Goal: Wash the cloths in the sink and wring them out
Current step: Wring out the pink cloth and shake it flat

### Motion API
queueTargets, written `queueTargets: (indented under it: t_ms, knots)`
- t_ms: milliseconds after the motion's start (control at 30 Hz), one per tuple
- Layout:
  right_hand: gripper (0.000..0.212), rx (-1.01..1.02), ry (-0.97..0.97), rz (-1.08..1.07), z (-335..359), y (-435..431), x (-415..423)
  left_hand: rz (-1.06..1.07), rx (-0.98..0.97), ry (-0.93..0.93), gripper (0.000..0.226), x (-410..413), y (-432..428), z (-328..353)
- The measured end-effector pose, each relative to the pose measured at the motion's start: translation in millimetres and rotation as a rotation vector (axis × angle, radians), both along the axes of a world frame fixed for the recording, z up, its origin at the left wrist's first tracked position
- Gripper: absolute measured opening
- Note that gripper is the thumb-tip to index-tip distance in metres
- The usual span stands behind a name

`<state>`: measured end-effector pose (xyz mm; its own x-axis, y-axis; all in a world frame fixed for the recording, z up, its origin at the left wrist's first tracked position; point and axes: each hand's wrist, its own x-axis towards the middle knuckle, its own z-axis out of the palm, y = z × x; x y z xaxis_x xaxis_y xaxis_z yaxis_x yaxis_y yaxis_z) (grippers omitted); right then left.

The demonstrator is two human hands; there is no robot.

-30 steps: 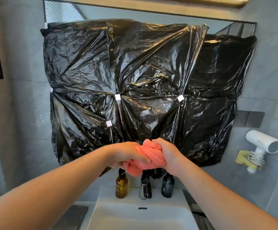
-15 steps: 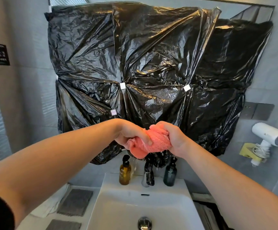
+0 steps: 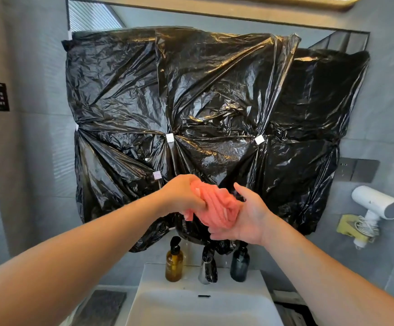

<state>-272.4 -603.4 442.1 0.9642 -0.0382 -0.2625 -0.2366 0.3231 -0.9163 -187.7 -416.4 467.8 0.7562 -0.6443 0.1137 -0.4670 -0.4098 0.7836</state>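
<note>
Pink cloth (image 3: 217, 208) in the clenched left hand (image 3: 182, 196) and on the flat-palmed right hand (image 3: 250, 217), above the white sink (image 3: 167, 292)

Bright, even light, seemingly from the lamp strip (image 3: 297, 0) at one o'clock, streaks glare across the black plastic sheeting (image 3: 214, 95). Wide-angle distortion bows the edges at three and nine o'clock; the pink cloth (image 3: 217, 208) at centre is motion-smeared.

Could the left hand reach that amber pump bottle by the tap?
Probably, though not at once: the left hand grips the pink cloth and must free itself first. Nothing blocks the way down to the amber bottle.
</note>
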Motion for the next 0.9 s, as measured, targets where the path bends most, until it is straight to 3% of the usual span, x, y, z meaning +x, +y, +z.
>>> queueTargets:
  t_ms: [33,100,200,300,433,500,667,833,900]
  knots:
    - [0.066,0.054,0.025,-0.002,-3,3,-1,0.045,0.049,-0.134,0.032,-6,-2,0]
    - [0.058,0.050,0.031,-0.040,-8,13,-1,0.003,0.211,-0.182,0.034,-18,-5,-3]
    - [0.036,-0.076,-0.048,-0.126,-11,22,2,-0.077,0.280,0.036,0.046,-17,-5,-3]
    - [0.027,-0.212,-0.159,-0.124,-3,22,5,-0.190,0.224,0.389,0.048,2,2,-2]
    - [0.044,-0.387,-0.198,-0.029,15,29,2,-0.250,0.188,0.655,0.046,15,9,-4]
    - [0.034,-0.423,-0.202,-0.030,20,29,2,-0.297,0.181,0.731,0.040,15,8,-5]
    - [0.022,-0.433,-0.192,0.013,22,26,6,-0.331,0.180,0.770,0.058,23,3,-8]
    - [0.024,-0.437,-0.180,0.018,23,26,6,-0.398,0.185,0.800,0.039,20,-2,-3]
    - [0.024,-0.432,-0.182,0.015,24,26,7,-0.427,0.197,0.800,0.042,20,-1,-3]
